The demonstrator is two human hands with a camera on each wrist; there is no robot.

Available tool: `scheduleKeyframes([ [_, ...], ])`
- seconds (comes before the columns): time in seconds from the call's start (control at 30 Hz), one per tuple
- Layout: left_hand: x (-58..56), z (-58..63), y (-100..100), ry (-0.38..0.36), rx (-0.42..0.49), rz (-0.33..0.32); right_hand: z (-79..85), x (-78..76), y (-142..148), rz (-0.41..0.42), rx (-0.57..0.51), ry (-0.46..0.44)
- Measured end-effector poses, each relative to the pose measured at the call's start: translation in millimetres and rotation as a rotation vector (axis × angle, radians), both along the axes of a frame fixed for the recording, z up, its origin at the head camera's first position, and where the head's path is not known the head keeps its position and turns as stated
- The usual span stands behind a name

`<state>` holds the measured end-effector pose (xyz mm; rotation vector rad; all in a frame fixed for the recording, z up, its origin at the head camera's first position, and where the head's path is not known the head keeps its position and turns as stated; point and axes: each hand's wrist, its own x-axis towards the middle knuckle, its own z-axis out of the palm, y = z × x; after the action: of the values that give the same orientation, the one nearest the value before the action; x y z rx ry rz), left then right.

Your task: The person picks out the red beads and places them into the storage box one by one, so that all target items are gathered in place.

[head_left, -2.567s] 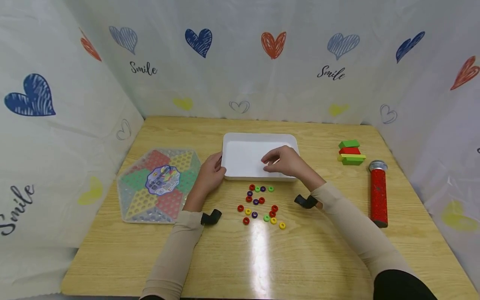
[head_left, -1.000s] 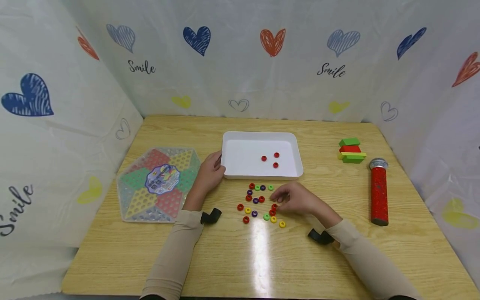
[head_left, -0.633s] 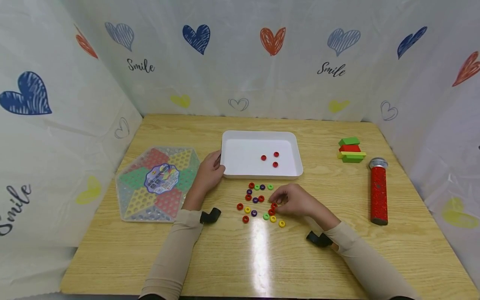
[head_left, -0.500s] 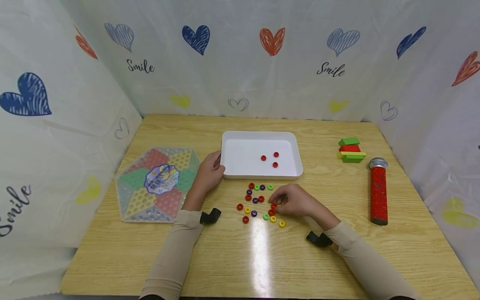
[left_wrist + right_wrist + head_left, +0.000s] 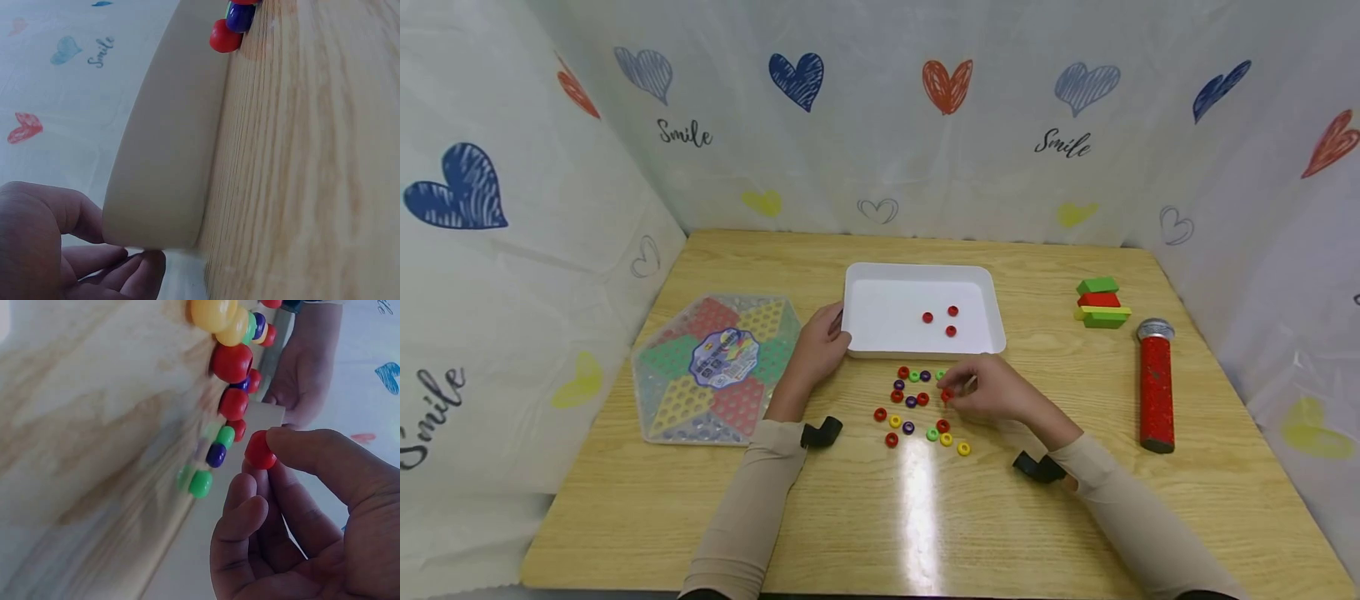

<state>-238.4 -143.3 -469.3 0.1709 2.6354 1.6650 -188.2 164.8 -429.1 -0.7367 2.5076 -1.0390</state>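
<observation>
Red bead (image 5: pixel 260 450) pinched in the right hand (image 5: pixel 991 390)

In the right wrist view, the thumb and fingertips are clearly clamped on the bead, right of centre; in the head view it is only a small red spot, below and right of centre. Near it, loose beads (image 5: pixel 922 399) lie on the table (image 5: pixel 850 508), below the white tray (image 5: pixel 880 321). The left hand (image 5: pixel 820 342) grips this tray's left end. The left wrist view shows its outer wall; the head view shows three red beads (image 5: pixel 951 331) inside.

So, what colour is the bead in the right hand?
The bead is red, clearest in the right wrist view.
</observation>
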Motion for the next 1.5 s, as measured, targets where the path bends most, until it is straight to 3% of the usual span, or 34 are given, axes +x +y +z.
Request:
scheduleKeyframes([
  [0.43,0.2,-0.1,0.2,-0.007,0.017,-0.005,21.4,-22.8,-1.4,-0.051,0.016,0.050],
  [0.8,1.8,2.2,0.0,-0.014,0.020,-0.004,37.3,-54.4,-1.0,-0.131,0.026,0.103],
  [1.2,1.0,-1.2,-1.0,-0.013,0.014,0.000,50.0,-86.3,-14.1,-0.150,0.044,0.078],
  [1.5,0.8,-0.4,-1.1,-0.006,0.024,-0.003,47.9,-106.1,-21.6,-0.215,0.072,0.021],
])
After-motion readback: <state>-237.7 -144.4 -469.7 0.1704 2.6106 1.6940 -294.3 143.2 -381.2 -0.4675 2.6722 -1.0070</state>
